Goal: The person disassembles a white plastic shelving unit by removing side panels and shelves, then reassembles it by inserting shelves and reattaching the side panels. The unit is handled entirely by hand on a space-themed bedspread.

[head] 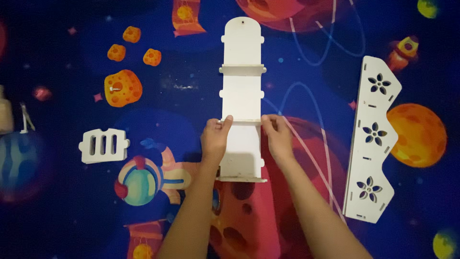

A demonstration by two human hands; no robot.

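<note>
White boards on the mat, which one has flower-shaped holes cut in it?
The long side panel lying alone at the right, with three flower cutouts. The small piece at left has plain slots, and the back board between both hands has none.

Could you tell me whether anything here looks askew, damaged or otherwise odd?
Nothing stands out. The long white panel lies straight, both hands at its middle shelf piece. The flower-cut side panel and small slotted piece lie intact.

Dim room, central overhead light, dark vignetted edges, slightly soft focus.
</note>
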